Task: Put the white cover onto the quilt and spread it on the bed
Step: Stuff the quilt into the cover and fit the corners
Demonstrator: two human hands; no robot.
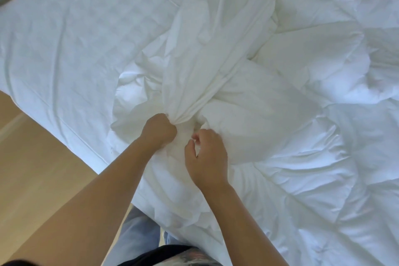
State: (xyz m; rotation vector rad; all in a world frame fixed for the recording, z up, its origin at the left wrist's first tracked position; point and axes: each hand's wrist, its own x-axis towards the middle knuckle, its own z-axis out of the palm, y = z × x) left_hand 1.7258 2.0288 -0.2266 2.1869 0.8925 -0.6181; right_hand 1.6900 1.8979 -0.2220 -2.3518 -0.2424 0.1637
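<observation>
1. White cover (194, 67): thin, limp cloth, gathered into a twisted rope from the far side of the bed (64, 39) down to its near edge, lying partly across the quilt (302, 114). Judged light, soft, easily creased, a little slippery in a loose grip; no stiffness to keep any shape.
2. Quilt: thick and puffy, heaped in folds on the right half of the bed, touching the cover. Judged bulkier and heavier than the cover, soft, apt to drag and bunch.
3. Best hold, as judged: cover by a corner or by the hem of its opening, in a full fist rather than fingertips; quilt by its corners, through the cloth.
4. Left hand (159, 129): fisted tight round the gathered end of the cover, knuckles up, forearm reaching in from lower left over the bed's edge.
5. Right hand (207, 157): just beside the left, over the cloth, fingers (195, 136) curled, thumb and forefinger tips near together; whether pinching cloth, cannot tell.
6. Floor (32, 147): pale wood, left of the bed.
</observation>
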